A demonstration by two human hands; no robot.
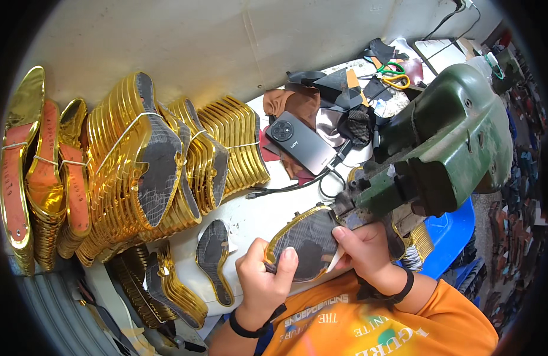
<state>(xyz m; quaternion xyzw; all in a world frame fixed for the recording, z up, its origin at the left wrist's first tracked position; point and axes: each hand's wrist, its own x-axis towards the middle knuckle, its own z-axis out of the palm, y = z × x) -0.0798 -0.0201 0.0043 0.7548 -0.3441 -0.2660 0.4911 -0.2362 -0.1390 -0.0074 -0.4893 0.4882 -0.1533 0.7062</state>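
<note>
My left hand (263, 274) is closed on the near left end of a shoe insole (309, 244), its thumb lying on the dark, grey-lined face. A shiny gold strip runs along the insole's edge. My right hand (364, 254) pinches the insole's right side, thumb on top, beside a small white piece. The far edge of the insole sits close under the metal working end (352, 204) of a green machine (464, 127); whether they touch I cannot tell. On the white table (250, 222), a single gold-edged insole (213, 261) lies left of my hands.
Tied bundles of gold-edged insoles (158, 172) crowd the left, and a smaller bundle (173, 291) lies nearer. Behind my hands are a phone (300, 142), a black cable (286, 188), leather scraps (294, 104) and scissors (395, 80). A blue bin (452, 237) stands right, below the machine.
</note>
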